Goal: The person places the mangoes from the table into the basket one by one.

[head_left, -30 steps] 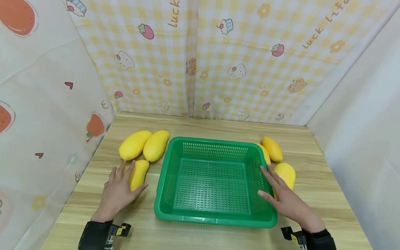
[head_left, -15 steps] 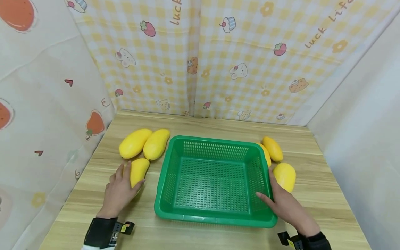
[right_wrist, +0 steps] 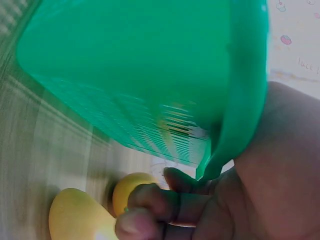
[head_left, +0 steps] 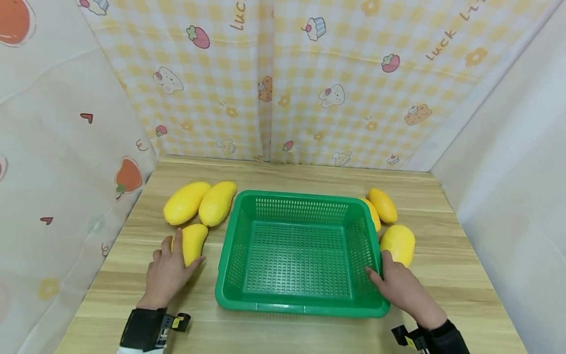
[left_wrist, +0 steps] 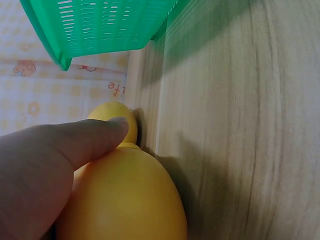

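Now gripping the right rim of the green basket (head_left: 294, 309), set between the side edges of the worktop (head_left: 318, 339), with the right hand (head_left: 404, 290), spread there a second ago. Also clasping a mango (head_left: 194, 243) toward the left edge with the left hand (head_left: 164, 275), judged to secure both fruit and basket. Noted two more mangoes (head_left: 185, 202) toward the back left corner.

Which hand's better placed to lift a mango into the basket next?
Left, I'd say: the left hand holds a mango left of the basket. The right hand grips the basket's right rim, so it seems better suited to steadying.
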A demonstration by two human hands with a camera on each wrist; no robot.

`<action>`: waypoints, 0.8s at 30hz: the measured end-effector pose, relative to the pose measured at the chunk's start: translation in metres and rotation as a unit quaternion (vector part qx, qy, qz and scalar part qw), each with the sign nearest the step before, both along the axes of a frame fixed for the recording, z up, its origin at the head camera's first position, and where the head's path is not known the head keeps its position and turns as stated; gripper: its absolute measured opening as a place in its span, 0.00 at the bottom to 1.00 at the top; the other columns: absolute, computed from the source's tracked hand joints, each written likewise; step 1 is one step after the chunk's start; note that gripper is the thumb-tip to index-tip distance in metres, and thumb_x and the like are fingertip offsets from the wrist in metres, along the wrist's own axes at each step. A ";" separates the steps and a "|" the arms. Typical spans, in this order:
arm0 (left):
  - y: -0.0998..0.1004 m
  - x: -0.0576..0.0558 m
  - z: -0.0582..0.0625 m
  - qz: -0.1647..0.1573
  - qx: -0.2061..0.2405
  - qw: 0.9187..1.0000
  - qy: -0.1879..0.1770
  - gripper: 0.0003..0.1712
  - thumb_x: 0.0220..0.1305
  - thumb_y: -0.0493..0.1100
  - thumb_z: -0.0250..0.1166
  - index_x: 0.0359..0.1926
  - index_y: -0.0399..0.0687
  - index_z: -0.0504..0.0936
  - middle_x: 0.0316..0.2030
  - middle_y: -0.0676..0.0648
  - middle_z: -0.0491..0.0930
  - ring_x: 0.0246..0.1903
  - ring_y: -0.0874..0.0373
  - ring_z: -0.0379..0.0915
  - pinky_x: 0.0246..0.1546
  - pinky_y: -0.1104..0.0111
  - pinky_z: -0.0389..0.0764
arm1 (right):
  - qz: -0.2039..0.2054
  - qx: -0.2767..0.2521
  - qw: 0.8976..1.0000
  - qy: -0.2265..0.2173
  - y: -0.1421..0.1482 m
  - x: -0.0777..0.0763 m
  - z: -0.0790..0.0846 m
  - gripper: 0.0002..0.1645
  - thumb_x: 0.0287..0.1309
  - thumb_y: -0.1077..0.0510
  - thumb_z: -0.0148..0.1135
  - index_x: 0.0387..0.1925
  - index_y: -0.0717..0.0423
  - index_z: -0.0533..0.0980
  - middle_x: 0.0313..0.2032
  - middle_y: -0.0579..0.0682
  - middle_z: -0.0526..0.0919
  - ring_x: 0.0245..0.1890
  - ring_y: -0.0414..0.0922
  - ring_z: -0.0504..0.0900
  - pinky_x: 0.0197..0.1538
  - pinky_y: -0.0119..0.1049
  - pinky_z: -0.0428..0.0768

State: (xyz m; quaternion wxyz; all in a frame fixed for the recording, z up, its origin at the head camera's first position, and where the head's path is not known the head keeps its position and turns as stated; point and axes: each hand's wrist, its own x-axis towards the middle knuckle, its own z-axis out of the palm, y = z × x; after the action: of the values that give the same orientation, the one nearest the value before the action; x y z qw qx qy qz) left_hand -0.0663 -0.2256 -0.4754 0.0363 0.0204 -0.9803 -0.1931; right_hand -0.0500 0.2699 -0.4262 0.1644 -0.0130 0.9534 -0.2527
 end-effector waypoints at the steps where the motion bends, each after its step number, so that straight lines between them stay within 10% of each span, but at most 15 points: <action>1: 0.000 0.000 0.000 0.000 0.003 1.000 0.000 0.55 0.56 0.53 0.70 0.70 0.28 0.50 0.57 0.21 0.58 0.42 0.21 0.64 0.30 0.37 0.72 | -0.001 0.002 1.000 0.002 0.000 0.000 0.000 0.26 0.66 0.52 0.55 0.50 0.69 0.60 0.25 0.52 0.74 0.22 0.41 0.75 0.24 0.35 0.74; 19: -0.007 -0.006 0.007 0.021 0.050 0.995 -0.082 0.57 0.57 0.55 0.66 0.70 0.25 0.43 0.51 0.18 0.60 0.42 0.23 0.67 0.32 0.38 0.72 | -0.017 -0.015 1.000 -0.020 -0.005 0.001 -0.008 0.20 0.67 0.56 0.52 0.49 0.69 0.61 0.24 0.52 0.73 0.20 0.42 0.75 0.23 0.36 0.74; 24: -0.004 -0.008 0.019 0.015 0.062 0.997 -0.049 0.56 0.58 0.55 0.65 0.71 0.28 0.43 0.51 0.18 0.61 0.39 0.26 0.69 0.28 0.42 0.73 | -0.023 -0.025 0.999 -0.021 -0.004 0.001 -0.010 0.20 0.68 0.56 0.52 0.50 0.68 0.61 0.25 0.52 0.74 0.20 0.42 0.75 0.23 0.36 0.75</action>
State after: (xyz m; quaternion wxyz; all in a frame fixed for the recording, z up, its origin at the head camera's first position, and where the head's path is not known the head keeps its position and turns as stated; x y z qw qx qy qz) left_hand -0.0739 -0.2299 -0.4565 -0.0099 0.0466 -0.9666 -0.2518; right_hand -0.0486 0.2658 -0.4360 0.1781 0.0106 0.9432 -0.2803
